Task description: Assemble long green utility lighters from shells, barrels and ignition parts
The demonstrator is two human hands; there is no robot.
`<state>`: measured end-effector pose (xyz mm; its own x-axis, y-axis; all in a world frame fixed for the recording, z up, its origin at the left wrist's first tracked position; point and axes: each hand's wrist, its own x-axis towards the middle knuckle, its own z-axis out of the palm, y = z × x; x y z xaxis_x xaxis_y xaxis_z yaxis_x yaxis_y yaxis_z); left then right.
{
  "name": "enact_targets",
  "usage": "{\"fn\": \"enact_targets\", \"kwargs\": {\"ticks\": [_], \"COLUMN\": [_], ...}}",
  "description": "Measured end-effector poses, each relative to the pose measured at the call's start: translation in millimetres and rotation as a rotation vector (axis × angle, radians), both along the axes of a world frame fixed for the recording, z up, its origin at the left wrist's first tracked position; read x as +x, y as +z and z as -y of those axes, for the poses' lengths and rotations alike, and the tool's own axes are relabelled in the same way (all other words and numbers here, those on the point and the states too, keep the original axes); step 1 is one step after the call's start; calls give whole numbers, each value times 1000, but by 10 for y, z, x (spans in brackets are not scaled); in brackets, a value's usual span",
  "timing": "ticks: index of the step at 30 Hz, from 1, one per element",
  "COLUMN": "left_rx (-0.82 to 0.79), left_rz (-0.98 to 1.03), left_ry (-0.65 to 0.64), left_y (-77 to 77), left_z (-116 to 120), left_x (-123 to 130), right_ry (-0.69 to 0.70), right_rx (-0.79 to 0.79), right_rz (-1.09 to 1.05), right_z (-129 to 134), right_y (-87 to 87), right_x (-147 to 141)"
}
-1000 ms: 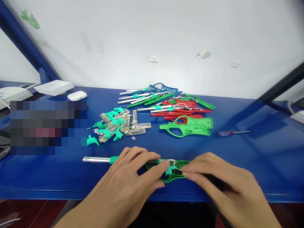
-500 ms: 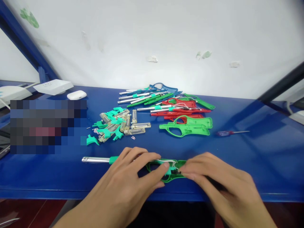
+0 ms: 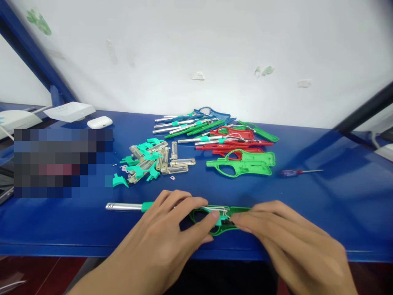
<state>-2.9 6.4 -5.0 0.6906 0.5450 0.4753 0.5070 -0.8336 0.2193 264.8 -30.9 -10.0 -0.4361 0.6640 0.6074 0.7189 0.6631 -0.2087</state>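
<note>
A green lighter shell [image 3: 242, 209] lies open near the table's front edge, with white wires and a teal trigger piece [image 3: 220, 221] inside. Its silver tube [image 3: 124, 207] points left. My left hand [image 3: 168, 229] is closed over the shell's middle, thumb on the teal piece and fingers on the upper rim. My right hand [image 3: 285, 229] has its fingers pressed together at the shell's inner parts, right of the trigger; whatever small part they may hold is hidden.
Behind lie teal triggers and clear fuel tanks [image 3: 178, 169], a pile of red, green and blue lighter parts [image 3: 236, 143], and a bright green shell [image 3: 245, 164]. A screwdriver [image 3: 290, 172] is at the right, a white case [image 3: 100, 122] at the back left.
My right hand has rolled over and its fingers have flattened, showing more of the shell's right part. My left hand stays nearly in place.
</note>
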Motion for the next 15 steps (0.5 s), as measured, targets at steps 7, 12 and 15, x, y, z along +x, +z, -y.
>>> {"fn": "enact_targets", "kwargs": {"ticks": [7,12,15], "left_rx": [-24,-21,-17], "left_rz": [-9,-8,0], "left_ry": [-7,-8,-11], "left_y": [15,21,12], "left_z": [12,-3,8], "left_x": [-34,-9,-2], "right_ry": [-26,-96,-109], "right_rx": [-26,-65,-101], "right_rz": [-25,-80,-111], "right_z": [-6,-9,-1], "right_y": [-25,-19,-18], "right_x": [-48,-84,-90]}}
